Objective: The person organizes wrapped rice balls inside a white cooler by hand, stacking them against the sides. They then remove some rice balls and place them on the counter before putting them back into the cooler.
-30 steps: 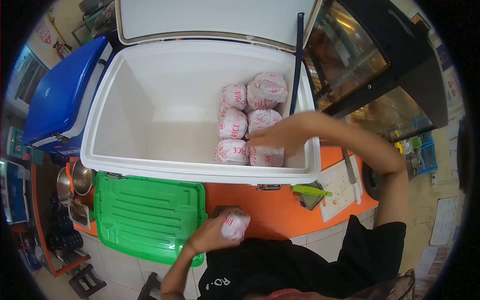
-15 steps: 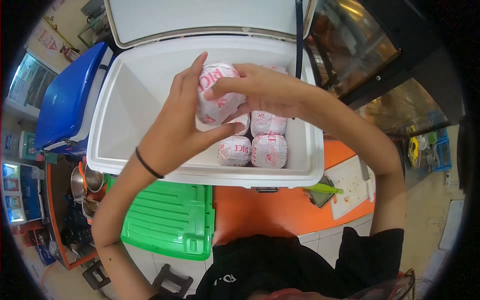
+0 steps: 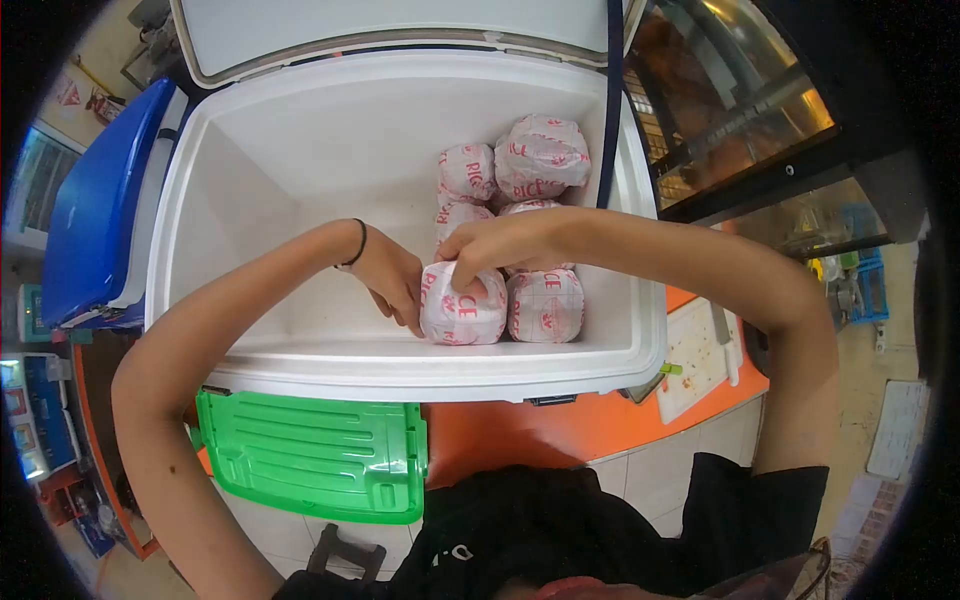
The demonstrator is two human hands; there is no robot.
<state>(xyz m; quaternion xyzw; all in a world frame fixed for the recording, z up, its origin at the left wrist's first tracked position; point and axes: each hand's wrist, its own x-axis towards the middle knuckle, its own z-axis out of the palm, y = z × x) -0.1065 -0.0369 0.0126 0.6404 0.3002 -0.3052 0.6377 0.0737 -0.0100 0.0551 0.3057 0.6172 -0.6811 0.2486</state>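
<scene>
A white paper rice pack (image 3: 464, 318) with pink "RICE" print sits in the front of the white cooler box (image 3: 330, 370), between both of my hands. From above, my right hand (image 3: 485, 250) grips it, the thumb pressed on its top. My left hand (image 3: 388, 280) is at its left side with fingers bent against it; their tips are partly hidden. Touching or nearly touching it on the right is another rice pack (image 3: 546, 308). Behind are several more, including a large rice pack (image 3: 543, 155) stacked high at the back right and a smaller rice pack (image 3: 467, 172) beside it.
The cooler's lid (image 3: 400, 35) stands raised at the back, a dark strap (image 3: 612, 110) at its right. A blue cooler (image 3: 105, 200) is on the left. In front lie a green lid (image 3: 320, 450) and an orange counter (image 3: 510, 430); a cutting board with a knife (image 3: 700, 355) is at right.
Both hands have lowered the held rice pack from above the cooler down to the front of the stack. The packs behind have come into view as the hands moved off them.
</scene>
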